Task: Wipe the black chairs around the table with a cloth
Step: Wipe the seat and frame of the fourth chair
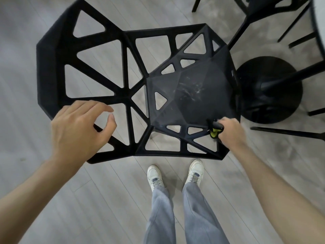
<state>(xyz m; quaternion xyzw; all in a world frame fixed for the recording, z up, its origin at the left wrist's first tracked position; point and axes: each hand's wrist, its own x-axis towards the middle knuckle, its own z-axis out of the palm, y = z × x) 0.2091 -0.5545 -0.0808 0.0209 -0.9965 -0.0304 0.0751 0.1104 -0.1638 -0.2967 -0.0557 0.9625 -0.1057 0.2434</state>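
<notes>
A black chair (191, 95) with triangular cut-outs stands below me, its openwork backrest (58, 55) to the left and its solid seat, marked with pale smears, to the right. My right hand (230, 132) grips a bunched black and yellow-green cloth (214, 131) against the seat's near right edge. My left hand (79, 127) hovers over the backrest's lower edge with loosely curled fingers, holding nothing; whether it touches the frame cannot be told.
A round black table base (270, 88) and its pole stand right of the chair. The white table edge (319, 23) shows at top right. Another black chair (255, 6) stands at the top. My feet in white shoes (175, 175) stand on grey plank floor.
</notes>
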